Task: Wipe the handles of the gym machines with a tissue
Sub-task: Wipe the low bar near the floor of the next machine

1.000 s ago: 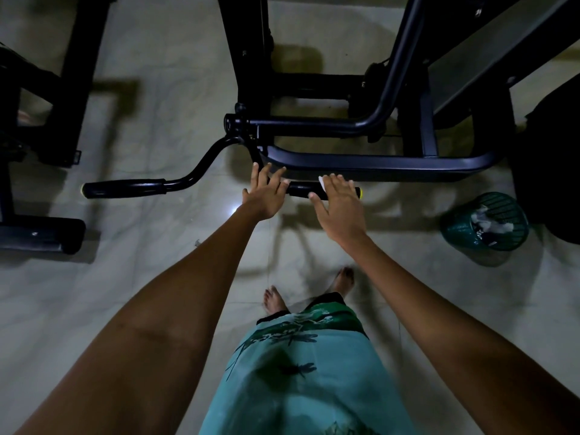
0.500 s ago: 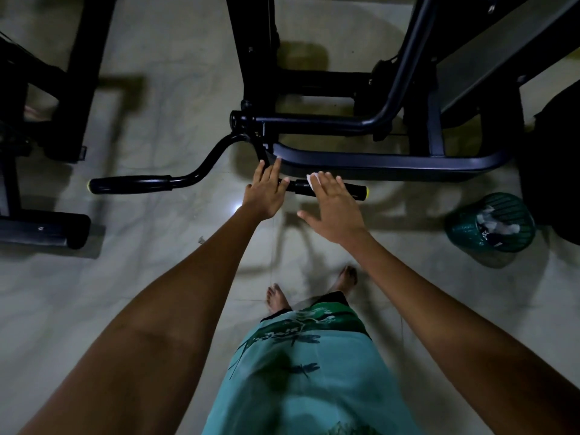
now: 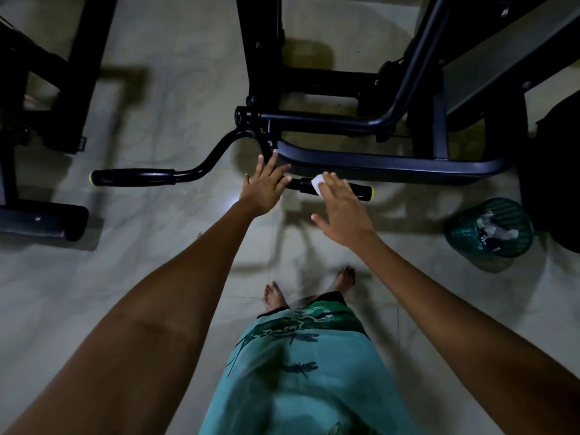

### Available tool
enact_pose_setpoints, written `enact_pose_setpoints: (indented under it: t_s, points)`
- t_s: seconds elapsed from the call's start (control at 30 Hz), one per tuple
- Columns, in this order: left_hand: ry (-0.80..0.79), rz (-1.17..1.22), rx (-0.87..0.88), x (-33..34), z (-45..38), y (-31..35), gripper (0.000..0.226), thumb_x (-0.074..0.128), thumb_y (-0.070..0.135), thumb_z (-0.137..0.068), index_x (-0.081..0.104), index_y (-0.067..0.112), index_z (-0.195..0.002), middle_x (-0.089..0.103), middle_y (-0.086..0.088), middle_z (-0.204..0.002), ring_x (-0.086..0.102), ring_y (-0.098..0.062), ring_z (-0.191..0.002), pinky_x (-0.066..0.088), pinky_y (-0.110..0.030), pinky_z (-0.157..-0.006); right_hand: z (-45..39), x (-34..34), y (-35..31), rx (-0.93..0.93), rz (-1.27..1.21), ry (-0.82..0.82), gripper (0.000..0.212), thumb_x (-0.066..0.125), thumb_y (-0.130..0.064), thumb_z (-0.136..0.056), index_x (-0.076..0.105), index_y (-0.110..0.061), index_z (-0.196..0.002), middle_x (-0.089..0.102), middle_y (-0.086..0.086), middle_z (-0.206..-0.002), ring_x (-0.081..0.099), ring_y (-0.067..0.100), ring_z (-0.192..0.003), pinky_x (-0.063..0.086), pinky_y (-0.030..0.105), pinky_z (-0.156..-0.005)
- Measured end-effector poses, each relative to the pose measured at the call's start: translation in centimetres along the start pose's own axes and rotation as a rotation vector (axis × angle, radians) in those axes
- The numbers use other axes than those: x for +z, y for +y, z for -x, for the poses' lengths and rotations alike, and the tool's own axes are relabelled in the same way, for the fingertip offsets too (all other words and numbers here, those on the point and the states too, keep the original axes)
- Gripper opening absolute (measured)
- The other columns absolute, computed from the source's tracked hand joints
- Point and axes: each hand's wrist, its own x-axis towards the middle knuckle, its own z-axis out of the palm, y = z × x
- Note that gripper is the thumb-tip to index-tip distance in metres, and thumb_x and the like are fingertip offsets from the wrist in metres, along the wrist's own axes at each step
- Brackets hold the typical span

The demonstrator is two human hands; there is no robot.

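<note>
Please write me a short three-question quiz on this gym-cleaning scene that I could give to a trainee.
1. True or false: the right hand presses the white tissue onto the right handle grip.
2. Multiple choice: where does the green waste basket stand? A) on the floor to the right of the machine; B) beneath the left handle grip; C) between the person's feet.
3. Fill in: the left hand lies with straight fingers on the bar near the handles' ______.

Key
1. True: flat fingers cover the tissue on the grip.
2. A
3. Pivot, where both handle bars meet the black machine frame.
</note>
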Motion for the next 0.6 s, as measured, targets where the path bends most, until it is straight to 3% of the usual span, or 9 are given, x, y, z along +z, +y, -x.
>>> enact_pose_setpoints:
  t_s: [0.1,0.3,0.37,0.5,0.6]
  points:
    - [-0.034,0.055,-0.023,-0.2,-0.1,0.2,0.045,0.03,0.039,-0.102,0.031,0.03,-0.146,-0.001,0.009,-0.16,-0.004,-0.023,-0.147,0.006,-0.058,-0.112,-1.4,-0.3,-0.6,0.076,-0.035,-0.041,0.077,0.056,-0.038,-0.09,0.016,-0.006,-0.148,0.018,0.013,-0.155,0.01,0.025,-0.145,0.001,0.033,-0.117]
    - [-0.012,0.243,-0.01,-0.2,0.0,0.0,0.045,0.031,0.033,-0.103,0.029,0.025,-0.147,0.011,0.007,-0.159,0.019,-0.018,-0.144,0.019,-0.056,-0.112,0.2,0.5,-0.8,-0.052,0.097,-0.105,0.087,0.052,-0.045,-0.09,-0.002,-0.01,-0.149,-0.002,0.008,-0.158,-0.005,0.02,-0.146,-0.006,0.031,-0.116]
    - [-0.013,0.317,0.008,-0.1,0.0,0.0,0.044,0.032,0.027,-0.104,0.031,0.02,-0.147,0.011,0.002,-0.159,0.018,-0.018,-0.144,0.018,-0.05,-0.116,0.7,0.6,-0.4,-0.049,0.162,-0.094,0.091,0.053,-0.045,-0.089,-0.007,-0.01,-0.148,-0.006,0.008,-0.158,-0.008,0.021,-0.145,-0.006,0.032,-0.116]
    - [-0.023,0.461,0.014,-0.3,0.0,0.5,0.042,0.031,0.014,-0.104,0.033,0.005,-0.144,0.008,-0.008,-0.158,0.012,-0.018,-0.146,0.012,-0.02,-0.112,-0.5,1.1,-2.1,-0.003,0.219,-0.101,0.097,0.054,-0.048,-0.087,-0.012,-0.008,-0.147,-0.01,0.013,-0.157,-0.01,0.025,-0.145,-0.01,0.035,-0.115]
    - [-0.057,0.483,-0.011,-0.7,-0.2,0.5,0.041,0.029,0.012,-0.104,0.032,0.003,-0.144,0.007,-0.009,-0.158,0.012,-0.019,-0.146,0.012,-0.017,-0.11,-0.2,1.6,-2.0,-0.053,0.272,-0.098,0.098,0.056,-0.047,-0.086,-0.013,-0.01,-0.145,-0.008,0.011,-0.157,-0.009,0.023,-0.145,-0.009,0.035,-0.115]
